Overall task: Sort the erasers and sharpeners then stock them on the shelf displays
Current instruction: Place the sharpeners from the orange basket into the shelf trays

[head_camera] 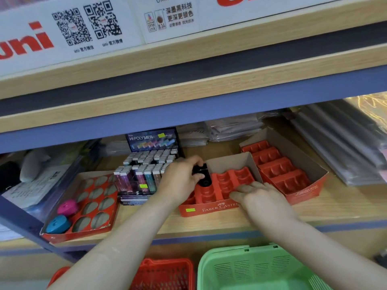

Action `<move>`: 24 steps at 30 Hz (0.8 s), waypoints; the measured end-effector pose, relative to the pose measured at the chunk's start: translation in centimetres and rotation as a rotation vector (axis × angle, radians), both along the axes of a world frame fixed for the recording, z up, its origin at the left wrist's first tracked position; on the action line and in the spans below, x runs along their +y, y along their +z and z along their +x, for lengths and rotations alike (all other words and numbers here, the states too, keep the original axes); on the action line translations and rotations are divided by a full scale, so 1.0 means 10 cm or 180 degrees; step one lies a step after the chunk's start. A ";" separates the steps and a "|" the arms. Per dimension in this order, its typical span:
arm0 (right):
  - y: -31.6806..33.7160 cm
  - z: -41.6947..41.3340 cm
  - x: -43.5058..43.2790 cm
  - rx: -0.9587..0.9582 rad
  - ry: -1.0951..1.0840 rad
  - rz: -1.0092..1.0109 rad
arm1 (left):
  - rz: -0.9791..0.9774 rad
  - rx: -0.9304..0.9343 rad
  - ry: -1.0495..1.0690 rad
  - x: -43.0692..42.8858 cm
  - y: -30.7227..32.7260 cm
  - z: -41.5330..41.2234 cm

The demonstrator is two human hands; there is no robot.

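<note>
Under the low shelf beam, my left hand grips a black sharpener over the red tray; my right hand lies flat, fingers straight, on its front edge.

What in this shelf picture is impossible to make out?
Head view only:
Black sharpener: mostly covered by left hand.
Tray front slots: hidden under right hand.
Green basket: cut off by bottom edge.
Yellow sticker: too small to read.

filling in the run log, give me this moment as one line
left hand grips black sharpener over red display tray, left side | right hand rests on tray front | visible slots empty
</note>
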State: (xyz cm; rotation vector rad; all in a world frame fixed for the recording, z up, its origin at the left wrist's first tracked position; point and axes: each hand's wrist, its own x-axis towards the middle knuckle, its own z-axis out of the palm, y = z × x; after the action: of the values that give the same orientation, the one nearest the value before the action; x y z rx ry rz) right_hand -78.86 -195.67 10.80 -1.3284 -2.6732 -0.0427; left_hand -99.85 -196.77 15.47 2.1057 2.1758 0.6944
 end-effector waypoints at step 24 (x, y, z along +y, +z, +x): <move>0.12 -0.61 -0.58 0.0174 0.1106 -0.0709 | -0.0464 -0.0359 0.0034 -1.49 -0.45 -0.69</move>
State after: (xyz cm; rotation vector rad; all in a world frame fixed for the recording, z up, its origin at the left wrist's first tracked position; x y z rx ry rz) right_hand -84.95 -201.51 11.97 -0.8783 -2.8844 0.3348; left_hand -106.73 -211.62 10.93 1.9372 2.1109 0.6184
